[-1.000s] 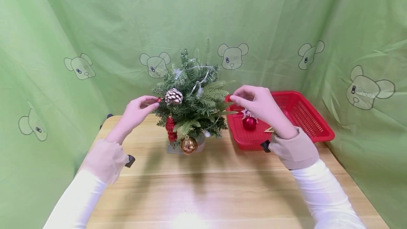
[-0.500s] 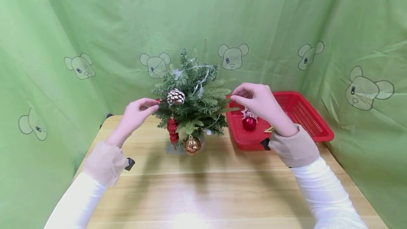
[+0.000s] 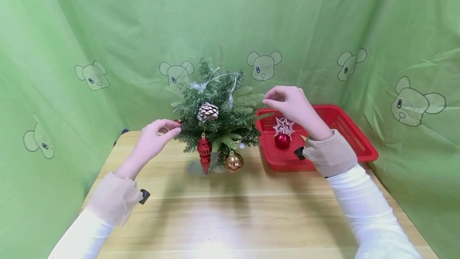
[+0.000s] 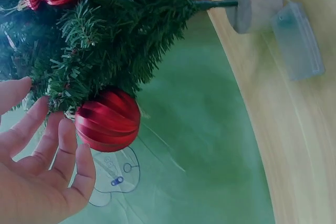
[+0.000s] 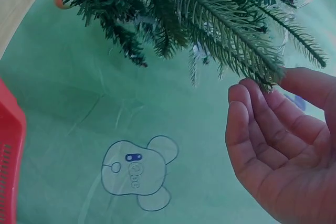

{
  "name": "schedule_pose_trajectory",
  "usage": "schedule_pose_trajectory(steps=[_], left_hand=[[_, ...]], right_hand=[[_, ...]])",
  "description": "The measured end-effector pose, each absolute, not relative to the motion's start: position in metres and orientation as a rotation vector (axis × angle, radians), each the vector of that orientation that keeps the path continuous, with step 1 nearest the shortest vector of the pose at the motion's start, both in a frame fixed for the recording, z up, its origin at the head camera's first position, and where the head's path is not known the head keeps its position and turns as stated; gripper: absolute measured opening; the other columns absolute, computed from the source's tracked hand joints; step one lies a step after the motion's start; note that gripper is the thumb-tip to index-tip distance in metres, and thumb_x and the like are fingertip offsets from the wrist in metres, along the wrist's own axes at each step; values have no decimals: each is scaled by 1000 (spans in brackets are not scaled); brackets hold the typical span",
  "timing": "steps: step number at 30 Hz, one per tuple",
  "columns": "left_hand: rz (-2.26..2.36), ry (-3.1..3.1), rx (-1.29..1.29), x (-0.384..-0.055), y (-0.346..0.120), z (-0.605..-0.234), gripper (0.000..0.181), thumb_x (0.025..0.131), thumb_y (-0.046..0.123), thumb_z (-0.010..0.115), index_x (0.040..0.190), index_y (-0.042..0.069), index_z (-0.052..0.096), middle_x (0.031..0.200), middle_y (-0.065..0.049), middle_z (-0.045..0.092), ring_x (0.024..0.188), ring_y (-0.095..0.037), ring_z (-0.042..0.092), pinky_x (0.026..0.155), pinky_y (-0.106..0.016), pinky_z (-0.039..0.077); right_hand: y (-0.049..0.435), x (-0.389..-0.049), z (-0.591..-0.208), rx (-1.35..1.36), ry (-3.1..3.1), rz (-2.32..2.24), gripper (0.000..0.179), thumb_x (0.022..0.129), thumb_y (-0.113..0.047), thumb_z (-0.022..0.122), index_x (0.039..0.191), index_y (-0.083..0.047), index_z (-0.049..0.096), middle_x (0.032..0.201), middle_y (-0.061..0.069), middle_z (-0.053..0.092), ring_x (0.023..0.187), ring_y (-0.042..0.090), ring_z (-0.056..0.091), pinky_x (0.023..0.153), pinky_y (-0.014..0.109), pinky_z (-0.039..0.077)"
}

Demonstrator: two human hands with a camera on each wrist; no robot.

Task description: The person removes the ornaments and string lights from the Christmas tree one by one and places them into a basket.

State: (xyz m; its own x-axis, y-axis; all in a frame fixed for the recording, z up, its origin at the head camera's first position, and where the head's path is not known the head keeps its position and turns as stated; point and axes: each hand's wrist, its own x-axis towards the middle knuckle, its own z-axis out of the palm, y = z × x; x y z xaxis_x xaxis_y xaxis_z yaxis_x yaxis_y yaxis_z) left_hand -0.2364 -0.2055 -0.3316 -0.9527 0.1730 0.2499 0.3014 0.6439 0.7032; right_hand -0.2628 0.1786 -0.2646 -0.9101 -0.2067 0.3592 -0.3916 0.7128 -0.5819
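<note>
A small artificial Christmas tree stands on the table between both hands. My right hand pinches the tip of a green branch at the tree's right side. On the other side, my left hand is at the branch ends, fingers loosely bent and thumb apart; the left wrist view shows no firm grip. Beside its fingertips hangs a red ribbed bauble. A frosted pine cone, a red icicle-shaped ornament and a gold ball hang on the front.
To the right stands a red plastic basket holding a red ball, a glittery star and a partly hidden gold piece. A translucent box lies by the tree's round base. Green cloth surrounds the wooden table.
The tree has turned, its front ornaments shifting right and the icicle ornament coming fully into view. My left hand has lowered slightly; my right hand has risen a little.
</note>
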Motion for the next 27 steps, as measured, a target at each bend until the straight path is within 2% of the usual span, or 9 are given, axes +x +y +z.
schedule_pose_trajectory(steps=[4, 8, 13, 17, 22, 27], left_hand=[[-1168, -2681, -415, -230, -201, -330, 30, 93, 33, 65, 111, 9, 68, 109, -10, 68, 96, -23, 61, 81, -34, 50], [-1150, -2671, -438, -225, -196, -328, 26, 92, 29, 66, 107, 9, 69, 102, -9, 69, 90, -21, 61, 77, -32, 51], [-1146, -2666, -467, -219, -191, -325, 23, 92, 28, 67, 105, 9, 69, 93, -8, 71, 82, -18, 61, 72, -30, 52], [-1129, -2676, -487, -216, -188, -324, 22, 92, 28, 67, 104, 10, 70, 88, -6, 71, 78, -16, 62, 69, -28, 52], [-1110, -2672, -533, -211, -183, -323, 19, 93, 29, 67, 101, 12, 70, 81, -3, 71, 71, -13, 63, 64, -25, 52], [-1100, -2655, -585, -205, -176, -320, 16, 92, 28, 68, 97, 13, 70, 75, -1, 70, 65, -13, 64, 59, -25, 52]], right_hand=[[182, -273, -264, 460, -2678, 1033, 18, 91, -19, 68, 104, -7, 71, 101, 13, 74, 81, 13, 67, 75, 25, 53], [185, -283, -264, 452, -2709, 1091, 20, 92, -20, 68, 106, -6, 70, 104, 15, 73, 81, 18, 70, 73, 22, 55], [187, -294, -264, 461, -2728, 1106, 21, 93, -21, 67, 107, -6, 69, 105, 16, 73, 83, 20, 71, 74, 26, 57], [187, -304, -264, 472, -2740, 1099, 22, 93, -22, 66, 107, -6, 68, 106, 16, 73, 81, 16, 69, 76, 29, 57], [188, -319, -264, 478, -2755, 1146, 24, 93, -22, 66, 108, -3, 67, 106, 17, 73, 77, 10, 67, 72, 23, 56], [186, -333, -264, 505, -2770, 1131, 23, 93, -19, 66, 108, -2, 67, 103, 16, 73, 76, 12, 67, 71, 23, 56]])
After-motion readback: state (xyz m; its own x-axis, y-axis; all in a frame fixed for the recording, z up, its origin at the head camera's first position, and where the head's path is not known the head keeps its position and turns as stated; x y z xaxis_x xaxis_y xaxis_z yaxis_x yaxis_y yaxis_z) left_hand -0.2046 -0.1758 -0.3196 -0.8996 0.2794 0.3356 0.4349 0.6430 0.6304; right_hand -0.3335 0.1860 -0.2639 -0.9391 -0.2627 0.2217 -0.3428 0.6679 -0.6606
